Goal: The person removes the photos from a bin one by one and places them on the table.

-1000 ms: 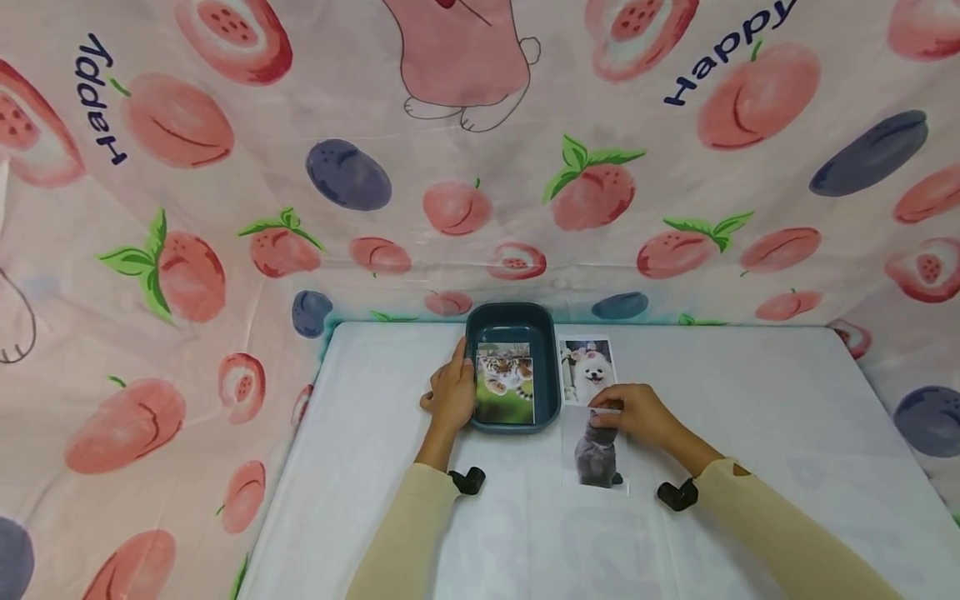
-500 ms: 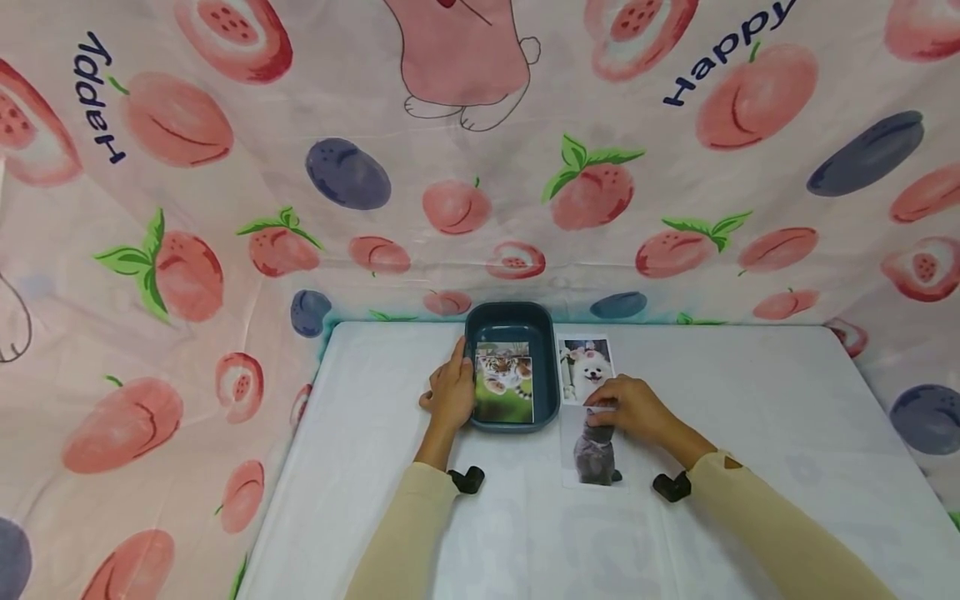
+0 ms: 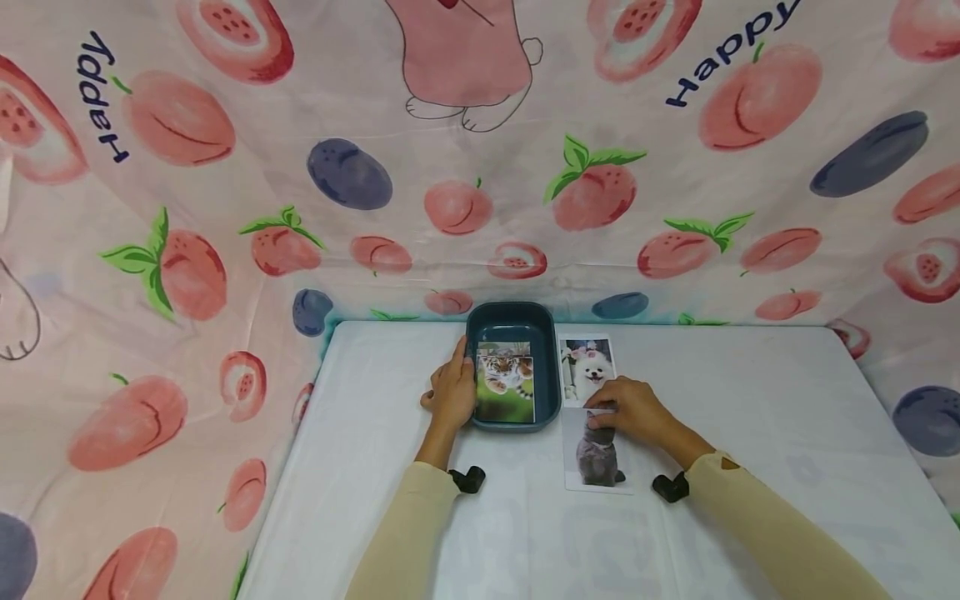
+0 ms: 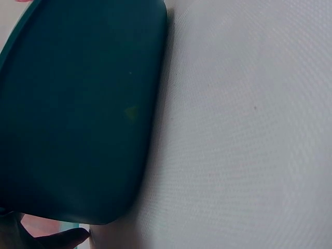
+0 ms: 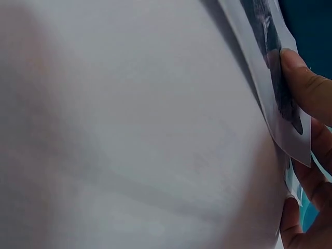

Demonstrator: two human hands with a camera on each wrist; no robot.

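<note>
A dark teal tray [image 3: 512,310] stands against the back of the table. My left hand [image 3: 452,390] rests along its left wall, with the index finger stretched beside the rim. In the left wrist view the tray's outer wall [image 4: 83,114] fills the left side, a dark finger just below it. Inside the tray lies a tiger photo [image 3: 506,396], over another picture whose top edge shows. My right hand [image 3: 633,408] pinches the upper part of a grey cat photo [image 3: 596,458]; the thumb [image 5: 301,78] lies on its printed face, and the fingers are behind it. The cat's head is partly hidden.
A white dog photo [image 3: 588,367] lies right of the tray, its lower edge meeting the cat photo's top and the right fingers. A white cloth [image 3: 750,392] covers the table. Behind rises a fruit-print curtain [image 3: 450,150].
The right hand has shifted slightly up and left, still pinching the cat photo. The left hand, the tray and the dog photo look unchanged.
</note>
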